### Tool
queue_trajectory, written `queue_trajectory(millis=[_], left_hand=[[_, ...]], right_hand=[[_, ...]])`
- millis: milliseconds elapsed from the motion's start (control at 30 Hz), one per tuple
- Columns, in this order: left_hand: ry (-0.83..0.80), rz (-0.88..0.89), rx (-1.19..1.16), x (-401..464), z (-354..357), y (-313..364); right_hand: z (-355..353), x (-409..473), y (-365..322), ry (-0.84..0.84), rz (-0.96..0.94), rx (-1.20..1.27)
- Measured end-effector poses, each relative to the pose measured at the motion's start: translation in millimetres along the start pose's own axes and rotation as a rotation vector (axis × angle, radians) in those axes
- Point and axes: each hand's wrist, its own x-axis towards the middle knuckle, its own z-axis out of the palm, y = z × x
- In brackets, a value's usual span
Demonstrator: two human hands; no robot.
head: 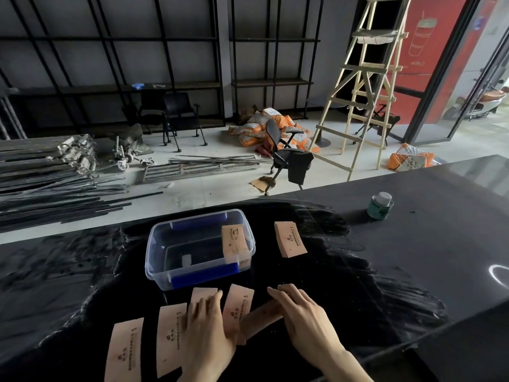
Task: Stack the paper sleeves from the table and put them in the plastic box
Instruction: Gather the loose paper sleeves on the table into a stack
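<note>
Several tan paper sleeves lie in a row on the black table (413, 244) near its front edge. My left hand (208, 326) rests flat on one sleeve (202, 293), beside another sleeve (239, 304). My right hand (300, 315) presses on a tilted, blurred sleeve (261, 319) that it is holding at its right end. Two more sleeves (125, 351) (169, 337) lie to the left. A clear plastic box (162, 244) with blue clips stands behind them, with a sleeve stack (234, 242) leaning inside at its right wall. Another sleeve stack (290, 239) lies to the right of the box.
A small green-and-white can (380, 206) stands on the table at the back right. Beyond the table's far edge are the floor with metal bars, an office chair (289, 158) and a wooden ladder (366, 86).
</note>
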Motion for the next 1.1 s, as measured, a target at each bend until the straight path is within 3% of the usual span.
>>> queue_trajectory(millis=[233,467,600,733,800,867,900,1000,1100], left_hand=[[-0.068,0.116,0.051,4,-4,7],[0.029,0.168,-0.418,13,-5,6],[-0.075,0.27,-0.485,9,-6,20],[-0.104,0.308,-0.689,2,1,27],[0.043,0.278,-0.575,6,3,21],[0.202,0.172,-0.316,10,1,7],[0.209,0.106,-0.166,11,-2,1],[0.028,0.015,0.149,11,-3,-8],[0.027,-0.002,0.006,13,-2,-7]], right_hand=[[2,-3,-2,0.011,0.005,-0.016],[5,-8,-4,0.089,-0.02,0.023],[6,-8,-16,0.103,-0.006,0.099],[13,-9,-16,0.113,-0.032,-0.039],[16,-9,-15,0.124,-0.021,-0.076],[16,-9,-17,0.143,-0.03,-0.127],[15,-8,-18,0.151,-0.031,-0.145],[14,-6,-21,0.14,-0.007,-0.158],[15,-4,-21,0.131,0.002,-0.142]])
